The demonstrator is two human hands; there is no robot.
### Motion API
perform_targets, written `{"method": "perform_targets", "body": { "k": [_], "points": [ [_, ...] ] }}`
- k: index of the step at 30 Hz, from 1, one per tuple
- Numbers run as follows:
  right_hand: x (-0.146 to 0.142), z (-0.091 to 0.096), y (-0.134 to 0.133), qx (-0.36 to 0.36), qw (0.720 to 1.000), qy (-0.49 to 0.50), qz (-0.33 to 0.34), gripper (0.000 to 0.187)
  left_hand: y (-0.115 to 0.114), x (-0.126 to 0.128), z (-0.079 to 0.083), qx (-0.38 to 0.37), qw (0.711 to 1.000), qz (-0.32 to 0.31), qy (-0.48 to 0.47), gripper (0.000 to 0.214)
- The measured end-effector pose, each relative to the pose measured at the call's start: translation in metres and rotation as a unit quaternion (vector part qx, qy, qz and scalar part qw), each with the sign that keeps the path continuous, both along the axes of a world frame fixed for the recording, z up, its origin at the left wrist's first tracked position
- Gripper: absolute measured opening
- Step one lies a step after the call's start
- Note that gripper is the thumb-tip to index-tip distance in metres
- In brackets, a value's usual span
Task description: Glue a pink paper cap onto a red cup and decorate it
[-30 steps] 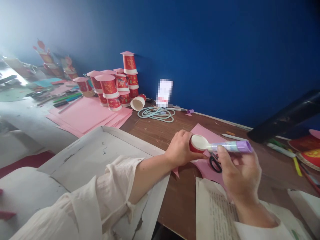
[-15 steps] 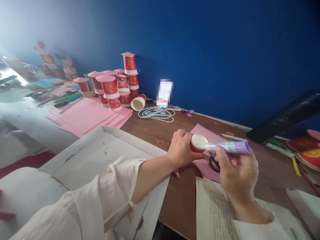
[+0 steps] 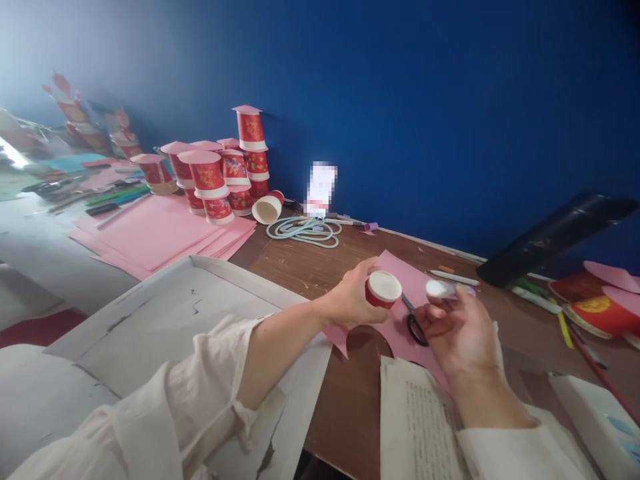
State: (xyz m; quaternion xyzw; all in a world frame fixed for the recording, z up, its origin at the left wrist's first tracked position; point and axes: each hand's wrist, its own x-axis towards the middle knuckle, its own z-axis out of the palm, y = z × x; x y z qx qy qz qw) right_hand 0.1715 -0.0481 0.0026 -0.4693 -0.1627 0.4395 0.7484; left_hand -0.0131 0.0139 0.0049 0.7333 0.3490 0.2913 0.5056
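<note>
Paper cup and glue stick held apart above a busy desk

Nearest me, a printed page lies at the desk's near edge, thin and slightly rumpled. To its left sits a shallow white tray; its walls look like folded board, and dark, crack-like streaks mark its surface.

Just past these, both hands are occupied. The left hand wraps the red side of the cup, probably so that the pale round end faces up, unobstructed; that end looks like the base, ringed by a smooth rim, though I can't swear to it. The right hand pinches the glue stick between thumb and fingers, its white tip pointing left toward the cup but not touching it, a grip that likely makes the tip easy to steer. The barrel looks shiny and purplish, blurred in places.

Between and below the hands, a flat pink sheet shows a rounded bite in its edge. Black-handled scissors rest on it, presumably to be within reach.

Further back, loops of smooth pale-green cable lie near a purple cap, and another cup lies on its side, mouth this way. Left of that, red cups with pink paper tops stand stacked, apparently wide end down, which should steady them. Behind rises the plain blue wall
</note>
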Motion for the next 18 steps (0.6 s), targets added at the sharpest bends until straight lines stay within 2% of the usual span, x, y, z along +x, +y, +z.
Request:
{"method": "perform_targets", "body": {
  "k": [3, 5, 9, 11, 14, 18],
  "points": [
    [0.000, 0.002, -0.001, -0.011, 0.999, 0.027, 0.016, 0.026, 0.005, -0.003, 0.000, -0.006, 1.000, -0.020, 0.020, 0.072],
    [-0.003, 0.002, -0.004, 0.008, 1.000, -0.006, 0.014, 0.027, 0.005, -0.001, -0.001, 0.012, 0.999, -0.009, 0.042, 0.058],
    [-0.010, -0.001, -0.010, 0.057, 0.986, -0.157, -0.028, 0.026, 0.000, 0.007, -0.006, 0.076, 0.994, 0.037, 0.069, 0.063],
    [-0.012, -0.003, -0.013, 0.044, 0.971, -0.233, -0.042, 0.029, -0.001, 0.010, -0.009, 0.099, 0.991, 0.048, 0.078, 0.063],
    [-0.012, -0.005, -0.017, -0.014, 0.943, -0.329, -0.051, 0.035, -0.002, 0.012, -0.011, 0.110, 0.989, 0.054, 0.086, 0.060],
    [-0.011, -0.003, -0.020, -0.096, 0.878, -0.457, -0.105, 0.034, -0.003, 0.011, -0.009, 0.108, 0.988, 0.060, 0.091, 0.061]
  ]
}}
